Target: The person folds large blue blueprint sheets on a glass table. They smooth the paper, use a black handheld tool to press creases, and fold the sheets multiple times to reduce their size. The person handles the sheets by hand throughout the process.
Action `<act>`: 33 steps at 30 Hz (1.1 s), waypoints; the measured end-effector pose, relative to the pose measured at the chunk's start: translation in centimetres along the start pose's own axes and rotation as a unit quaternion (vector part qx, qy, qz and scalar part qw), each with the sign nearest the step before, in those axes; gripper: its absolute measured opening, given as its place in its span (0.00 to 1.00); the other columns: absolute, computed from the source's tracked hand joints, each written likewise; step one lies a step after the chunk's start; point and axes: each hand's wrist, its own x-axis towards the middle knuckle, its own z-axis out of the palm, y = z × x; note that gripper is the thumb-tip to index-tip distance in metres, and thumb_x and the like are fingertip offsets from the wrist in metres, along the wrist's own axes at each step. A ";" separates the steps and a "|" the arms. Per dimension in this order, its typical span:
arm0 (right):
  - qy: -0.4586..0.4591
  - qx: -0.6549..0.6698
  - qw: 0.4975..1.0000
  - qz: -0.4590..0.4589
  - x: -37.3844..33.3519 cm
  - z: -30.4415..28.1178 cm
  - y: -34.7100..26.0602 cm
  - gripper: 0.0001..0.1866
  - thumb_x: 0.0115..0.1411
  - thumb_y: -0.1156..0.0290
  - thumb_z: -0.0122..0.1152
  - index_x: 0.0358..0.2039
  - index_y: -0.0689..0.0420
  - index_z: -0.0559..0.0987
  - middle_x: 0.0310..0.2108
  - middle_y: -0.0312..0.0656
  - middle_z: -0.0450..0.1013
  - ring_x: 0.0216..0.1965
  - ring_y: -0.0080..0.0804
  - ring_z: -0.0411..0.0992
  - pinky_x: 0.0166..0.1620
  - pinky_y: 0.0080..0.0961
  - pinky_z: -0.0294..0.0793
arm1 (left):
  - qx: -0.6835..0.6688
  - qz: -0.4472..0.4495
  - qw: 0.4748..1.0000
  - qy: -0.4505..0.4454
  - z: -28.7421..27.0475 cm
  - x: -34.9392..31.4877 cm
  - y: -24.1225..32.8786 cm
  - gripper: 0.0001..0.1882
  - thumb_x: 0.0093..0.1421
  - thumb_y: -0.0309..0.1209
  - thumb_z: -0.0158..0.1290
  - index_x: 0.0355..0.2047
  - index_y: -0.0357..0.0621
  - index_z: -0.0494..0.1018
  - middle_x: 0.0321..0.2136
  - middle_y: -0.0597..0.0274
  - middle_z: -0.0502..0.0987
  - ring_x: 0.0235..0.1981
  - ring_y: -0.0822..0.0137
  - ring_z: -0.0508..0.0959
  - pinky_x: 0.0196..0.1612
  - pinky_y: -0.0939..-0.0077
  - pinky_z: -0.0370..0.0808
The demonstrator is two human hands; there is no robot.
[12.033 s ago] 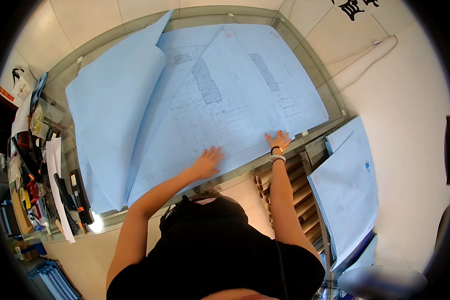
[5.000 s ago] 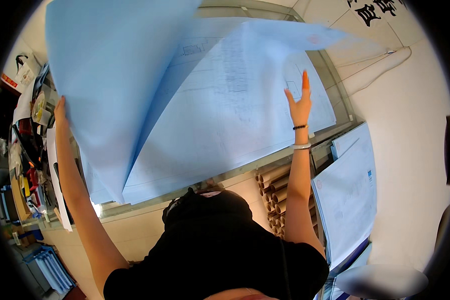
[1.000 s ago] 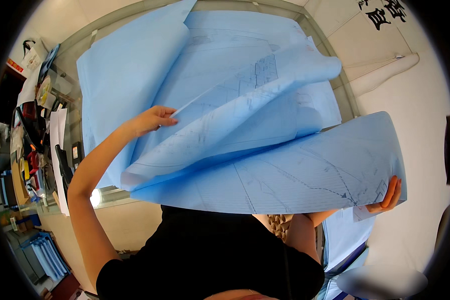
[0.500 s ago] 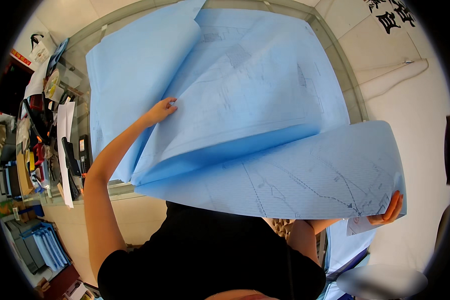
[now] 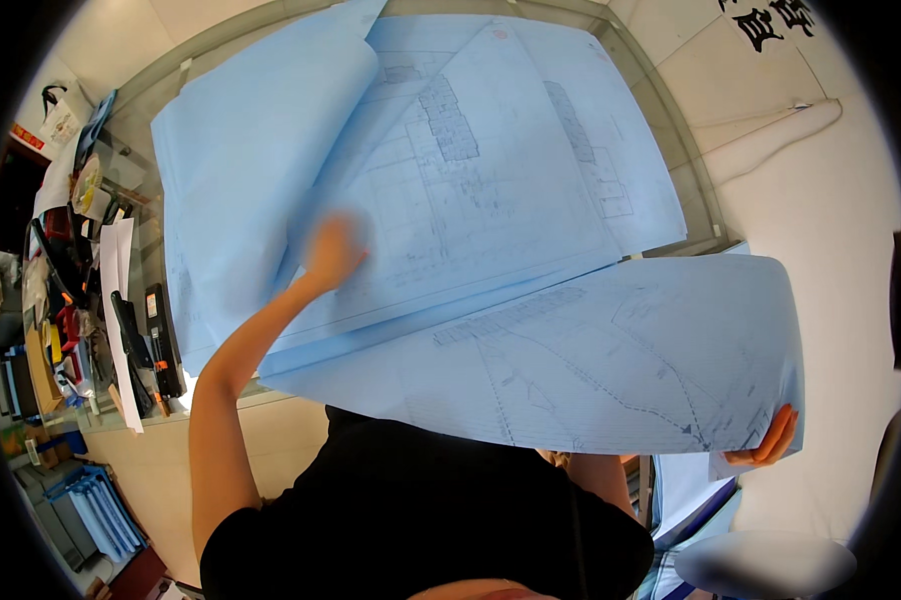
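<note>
My right hand (image 5: pixel 768 438) grips the lower right corner of a large blue drawing sheet (image 5: pixel 591 350), fingers curled over its edge. That sheet bows out toward my body, past the table's near edge. My left hand (image 5: pixel 336 250), smeared by motion, is over a drawing (image 5: pixel 471 210) with printed building outlines, near its left edge. Whether its fingers hold any paper does not show. Left of it lies a plain blue sheet (image 5: pixel 261 140), folded over with a curled edge. More blue sheets are layered beneath.
A glass-topped table (image 5: pixel 686 140) carries the sheets. Along its left side are a black stapler-like tool (image 5: pixel 129 325), a white paper strip (image 5: pixel 116 270) and assorted stationery. Blue folders (image 5: pixel 101 515) stand at lower left. A blurred pale oval (image 5: pixel 766 563) is at lower right.
My left hand has moved down over the drawing, which now lies flatter with its outlines plainer. The gap along its near edge has narrowed. My right hand keeps its grip, slightly lower.
</note>
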 end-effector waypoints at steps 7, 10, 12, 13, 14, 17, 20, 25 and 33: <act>-0.058 -0.023 0.998 -0.018 -1.1 -4.0 1.3 0.43 0.57 0.32 0.42 0.50 0.64 0.70 0.45 0.56 0.72 0.48 0.49 0.72 0.46 0.43 0.75 | -0.162 0.142 0.950 -0.224 1.7 -2.1 10.5 0.44 0.61 0.57 0.46 0.68 0.43 0.46 0.67 0.36 0.44 0.68 0.37 0.41 0.66 0.43 0.43; -0.081 -0.029 0.996 -0.023 -1.7 -5.6 1.6 0.43 0.57 0.32 0.43 0.51 0.64 0.70 0.45 0.56 0.73 0.48 0.49 0.72 0.46 0.44 0.76 | -0.116 0.200 0.937 -0.264 2.4 -2.2 14.8 0.42 0.63 0.54 0.46 0.68 0.44 0.44 0.67 0.36 0.43 0.68 0.37 0.41 0.66 0.43 0.43; -0.098 -0.036 0.994 -0.030 -1.9 -6.8 1.7 0.44 0.57 0.32 0.43 0.51 0.65 0.70 0.45 0.57 0.73 0.48 0.50 0.72 0.46 0.44 0.76 | -0.094 0.222 0.935 -0.261 3.5 -2.0 16.5 0.39 0.64 0.48 0.46 0.68 0.45 0.44 0.67 0.38 0.43 0.68 0.36 0.42 0.66 0.42 0.45; -0.107 -0.037 0.993 -0.033 -2.1 -7.3 1.7 0.44 0.57 0.32 0.43 0.51 0.65 0.70 0.45 0.57 0.73 0.48 0.50 0.72 0.46 0.44 0.76 | -0.092 0.229 0.935 -0.254 3.9 -1.8 17.2 0.38 0.64 0.44 0.46 0.68 0.45 0.44 0.67 0.39 0.43 0.68 0.36 0.43 0.66 0.42 0.46; -0.115 -0.038 0.992 -0.034 -2.2 -7.7 1.9 0.44 0.57 0.31 0.43 0.51 0.65 0.70 0.45 0.57 0.73 0.49 0.50 0.72 0.46 0.44 0.76 | -0.090 0.236 0.936 -0.247 4.2 -1.7 17.9 0.36 0.65 0.39 0.46 0.68 0.45 0.44 0.67 0.39 0.43 0.67 0.36 0.44 0.66 0.42 0.47; -0.144 -0.042 0.988 -0.044 -2.0 -9.1 2.1 0.45 0.56 0.31 0.43 0.52 0.65 0.70 0.45 0.58 0.73 0.49 0.51 0.72 0.46 0.45 0.76 | 0.046 0.338 0.920 -0.193 5.3 -1.8 19.2 0.36 0.62 0.27 0.46 0.68 0.47 0.45 0.68 0.41 0.42 0.65 0.34 0.52 0.63 0.40 0.56; -0.182 -0.041 0.981 -0.055 -1.6 -9.8 2.0 0.46 0.56 0.31 0.43 0.53 0.65 0.69 0.45 0.58 0.73 0.49 0.52 0.72 0.46 0.45 0.76 | 0.060 0.388 0.911 -0.127 4.6 -2.3 19.7 0.36 0.59 0.21 0.45 0.67 0.49 0.48 0.67 0.41 0.43 0.63 0.37 0.58 0.59 0.47 0.65; -0.135 0.009 0.990 -0.049 3.0 -4.6 -0.1 0.45 0.55 0.30 0.45 0.48 0.66 0.72 0.43 0.58 0.74 0.47 0.52 0.73 0.45 0.45 0.77 | -0.273 0.157 0.922 -0.225 3.1 1.4 17.4 0.26 0.59 0.19 0.46 0.59 0.47 0.64 0.56 0.42 0.67 0.51 0.53 0.74 0.48 0.63 0.74; 0.026 0.297 0.946 0.130 14.6 18.2 -9.4 0.21 0.38 0.86 0.54 0.35 0.61 0.84 0.49 0.52 0.73 0.52 0.42 0.71 0.52 0.33 0.70 | -0.567 -0.078 0.820 0.004 -12.8 10.0 3.6 0.21 0.64 0.25 0.50 0.58 0.49 0.69 0.20 0.74 0.73 0.22 0.83 0.71 0.27 0.86 0.69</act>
